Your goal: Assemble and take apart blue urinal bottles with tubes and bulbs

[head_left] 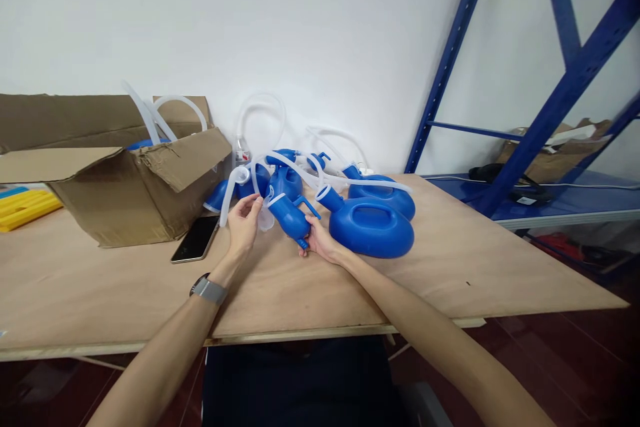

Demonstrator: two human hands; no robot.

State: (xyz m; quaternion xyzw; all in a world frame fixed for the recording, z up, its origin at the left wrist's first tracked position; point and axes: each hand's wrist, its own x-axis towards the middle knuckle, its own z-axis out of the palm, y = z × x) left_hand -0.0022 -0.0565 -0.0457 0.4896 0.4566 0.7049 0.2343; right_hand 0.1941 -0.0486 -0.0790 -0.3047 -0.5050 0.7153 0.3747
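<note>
My right hand (321, 240) is closed around the lower end of a blue plastic cup-shaped urinal head (290, 216). This piece has a white-lined mouth tilted up to the left, a side handle and a narrow spout at the bottom. Just left of its mouth, my left hand (244, 219) has thumb and index finger pinched together; what they hold, if anything, is too small to make out. A translucent plastic piece (266, 219) shows behind those fingertips. Beside my right hand lies a blue urinal bottle (373, 235) with a grip hole, with a second blue bottle (395, 199) behind it.
Translucent hoses (367, 182) and more blue parts (286, 181) crowd the table's back. An open cardboard box (115, 197) holding hoses stands left, near a phone (196, 239), a clear bottle (242, 150) and yellow plastic (27, 209). Blue shelving (453, 60) rises at right.
</note>
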